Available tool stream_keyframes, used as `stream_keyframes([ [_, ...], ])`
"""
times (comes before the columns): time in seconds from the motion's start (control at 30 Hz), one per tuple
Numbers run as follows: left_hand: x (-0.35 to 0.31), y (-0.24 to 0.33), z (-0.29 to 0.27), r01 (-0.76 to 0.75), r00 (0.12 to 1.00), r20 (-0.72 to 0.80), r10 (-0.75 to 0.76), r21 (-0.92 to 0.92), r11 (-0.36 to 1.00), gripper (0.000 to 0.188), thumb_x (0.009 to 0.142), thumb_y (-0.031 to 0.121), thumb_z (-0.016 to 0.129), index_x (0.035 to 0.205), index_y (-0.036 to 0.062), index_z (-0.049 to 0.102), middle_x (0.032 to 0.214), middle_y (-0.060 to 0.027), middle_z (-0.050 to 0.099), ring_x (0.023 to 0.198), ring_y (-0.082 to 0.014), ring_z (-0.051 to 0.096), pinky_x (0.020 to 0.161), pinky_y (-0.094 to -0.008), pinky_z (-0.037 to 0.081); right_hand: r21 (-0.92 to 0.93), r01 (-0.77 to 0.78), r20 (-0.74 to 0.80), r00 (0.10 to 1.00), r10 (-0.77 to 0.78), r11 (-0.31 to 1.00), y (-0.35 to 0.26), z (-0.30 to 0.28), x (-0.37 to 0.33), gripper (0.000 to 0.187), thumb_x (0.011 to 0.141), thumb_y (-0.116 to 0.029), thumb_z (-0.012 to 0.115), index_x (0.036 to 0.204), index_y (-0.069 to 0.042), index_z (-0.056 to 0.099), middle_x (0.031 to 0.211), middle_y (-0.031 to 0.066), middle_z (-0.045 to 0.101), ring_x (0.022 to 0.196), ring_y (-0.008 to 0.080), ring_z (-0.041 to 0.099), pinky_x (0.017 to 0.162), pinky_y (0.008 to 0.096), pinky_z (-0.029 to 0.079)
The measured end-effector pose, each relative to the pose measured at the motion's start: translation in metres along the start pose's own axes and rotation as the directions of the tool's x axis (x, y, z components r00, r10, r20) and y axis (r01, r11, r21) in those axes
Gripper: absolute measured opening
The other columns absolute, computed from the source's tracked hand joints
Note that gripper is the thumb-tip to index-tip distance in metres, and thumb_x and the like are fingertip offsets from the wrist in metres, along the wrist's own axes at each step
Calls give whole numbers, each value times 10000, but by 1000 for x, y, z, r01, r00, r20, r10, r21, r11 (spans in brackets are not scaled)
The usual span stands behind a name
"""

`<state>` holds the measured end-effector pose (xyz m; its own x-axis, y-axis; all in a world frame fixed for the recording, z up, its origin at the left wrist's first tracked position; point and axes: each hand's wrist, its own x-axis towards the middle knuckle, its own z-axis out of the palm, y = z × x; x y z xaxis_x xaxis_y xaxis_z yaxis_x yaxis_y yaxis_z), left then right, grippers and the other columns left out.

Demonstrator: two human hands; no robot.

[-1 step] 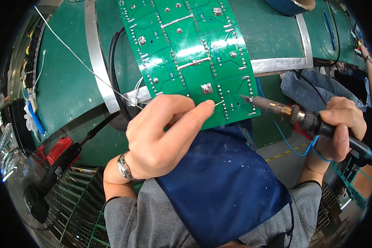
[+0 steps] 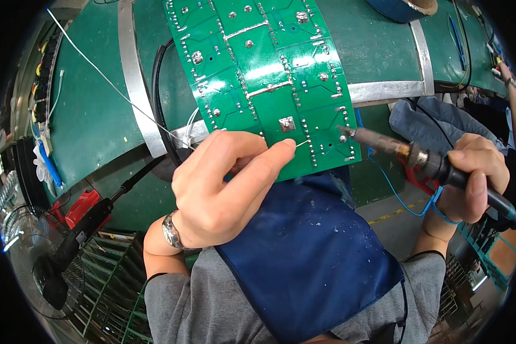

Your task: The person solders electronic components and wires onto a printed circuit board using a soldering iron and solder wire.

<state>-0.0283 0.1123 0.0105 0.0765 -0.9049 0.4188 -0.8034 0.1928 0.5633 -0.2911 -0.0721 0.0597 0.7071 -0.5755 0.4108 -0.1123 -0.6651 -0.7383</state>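
Note:
A large green circuit board point(image 2: 269, 106) with rows of shiny solder joints lies before me, its near edge over the blue apron. My left hand point(image 2: 226, 186) is closed in a pinch on a thin solder wire point(image 2: 303, 143), whose end reaches a row of joints near the board's front. The rest of the wire is hidden behind my fingers. My right hand point(image 2: 477, 172) grips a soldering iron point(image 2: 424, 163) by its dark handle. The iron's tip points left, close over the board's right part; whether it touches a joint I cannot tell.
The green bench point(image 2: 92, 97) has metal strips point(image 2: 136, 86) across it. A long white wire point(image 2: 109, 80) and a black cable point(image 2: 156, 86) run left of the board. A blue roll point(image 2: 404, 8) sits at the back. A fan point(image 2: 46, 269) stands at lower left, grey-blue cloth point(image 2: 430, 123) at right.
The soldering iron's tip has shifted very slightly away from me and to the right. My left hand and the board stay nearly the same.

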Motion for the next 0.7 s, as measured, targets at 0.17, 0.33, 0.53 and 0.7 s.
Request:
stream_keyframes([
  [0.17,1,-4,0,14,1000,-10,-14,2,1000,364,589,-46,782,945,29,769,792,-37,589,592,-134,553,471,-261,433,-356,-112,-424,904,-53,928,22,6,10,333,957,-182,513,956,70,732,808,117,688,625,127,568,585,229,456],
  [0.33,4,-6,2,-2,1000,-8,2,-9,1000,354,605,-27,788,953,27,767,789,-36,583,586,-133,556,467,-263,434,-604,38,-243,943,-229,796,54,7,40,188,979,-105,660,1073,21,762,841,49,714,662,64,609,615,181,480],
  [0.53,9,-1,6,-11,995,104,14,-31,999,406,631,27,706,1035,29,749,791,-33,550,630,-141,571,508,-269,464,-528,-111,-384,915,-120,842,51,6,34,207,984,-147,664,1089,-4,769,838,47,715,654,63,609,635,181,497],
  [0.7,12,-3,13,-71,989,131,69,12,997,442,625,65,676,1062,41,740,815,-17,517,640,-132,539,538,-275,464,-496,-148,-387,920,-65,856,48,6,29,208,983,-127,656,1100,13,757,855,61,718,652,61,603,628,183,495],
])
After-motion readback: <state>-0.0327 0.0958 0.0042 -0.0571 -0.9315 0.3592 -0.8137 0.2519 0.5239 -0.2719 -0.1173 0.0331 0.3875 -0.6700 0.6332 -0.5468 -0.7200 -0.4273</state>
